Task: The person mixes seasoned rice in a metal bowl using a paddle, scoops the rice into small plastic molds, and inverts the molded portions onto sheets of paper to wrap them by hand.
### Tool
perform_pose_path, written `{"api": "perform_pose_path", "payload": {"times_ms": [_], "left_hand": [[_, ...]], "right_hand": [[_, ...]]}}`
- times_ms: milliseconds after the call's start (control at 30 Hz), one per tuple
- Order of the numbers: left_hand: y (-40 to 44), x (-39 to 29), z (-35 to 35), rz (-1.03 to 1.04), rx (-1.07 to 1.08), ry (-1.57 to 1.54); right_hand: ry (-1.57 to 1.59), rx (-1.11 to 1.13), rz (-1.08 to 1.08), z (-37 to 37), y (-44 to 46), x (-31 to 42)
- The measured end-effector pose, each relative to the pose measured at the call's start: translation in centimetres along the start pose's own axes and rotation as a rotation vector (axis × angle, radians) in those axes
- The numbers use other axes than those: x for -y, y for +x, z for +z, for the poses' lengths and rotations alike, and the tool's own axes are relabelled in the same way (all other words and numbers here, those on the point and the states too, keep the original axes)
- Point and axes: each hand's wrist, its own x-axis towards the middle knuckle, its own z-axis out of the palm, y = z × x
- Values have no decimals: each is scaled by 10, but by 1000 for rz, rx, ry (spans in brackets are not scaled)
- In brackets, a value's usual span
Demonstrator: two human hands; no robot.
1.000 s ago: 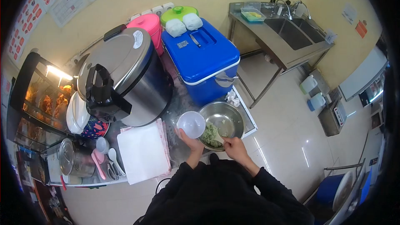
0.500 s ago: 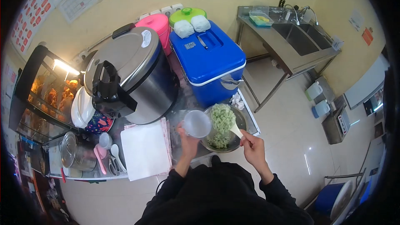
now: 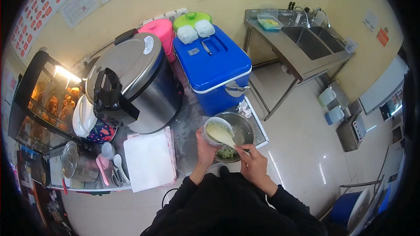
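Note:
My left hand [image 3: 204,149] is wrapped round a small clear plastic cup [image 3: 223,121], tilted with its mouth facing up toward me. In my right hand [image 3: 253,165] is a pale rice paddle [image 3: 224,136], gripped by its handle. The paddle's blade lies inside the cup's mouth, its back turned up, so what is under it is hidden. Beneath both hands stands a steel mixing bowl [image 3: 246,130] with a clump of green rice [image 3: 225,152] in it. The cup partly covers the bowl's left side.
Left of the bowl lie white paper sheets [image 3: 148,161]. Behind stand a large rice cooker [image 3: 159,98] and a blue cooler box [image 3: 218,72]. Farther left are a lidded pot [image 3: 83,166], scissors [image 3: 116,178], a white spoon [image 3: 120,169] and a lit food display case [image 3: 48,100]. Crumpled tissue [image 3: 244,109] touches the bowl's far side.
The paddle, loaded with green rice above the bowl, has moved left and been turned over into the cup. The cup has shifted right over the bowl. The view has turned slightly.

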Motion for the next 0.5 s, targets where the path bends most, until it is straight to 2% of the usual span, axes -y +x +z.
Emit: {"api": "perform_pose_path", "payload": {"times_ms": [67, 133, 167, 233, 333, 433, 500], "left_hand": [[2, 0, -12, -15, -10, -16], [0, 0, -23, -13, 31, -199], [-2, -2, -28, -10, 52, -291], [-9, -17, -30, 84, 50, -32], [-15, -31, -47, 100, 6, 229], [-17, -32, -63, 113, -119, 448], [-20, -29, -68, 182, -190, 578]], "right_hand": [[112, 79, 42, -9, 5, -1], [308, 110, 146, -24, 19, -12], [262, 106, 151, -31, 28, -17], [170, 96, 159, -42, 49, -29], [-318, 355, 71, -19, 65, -74], [-400, 434, -71, 14, 71, -100], [-387, 612, -77, 3, 65, -99]]}}
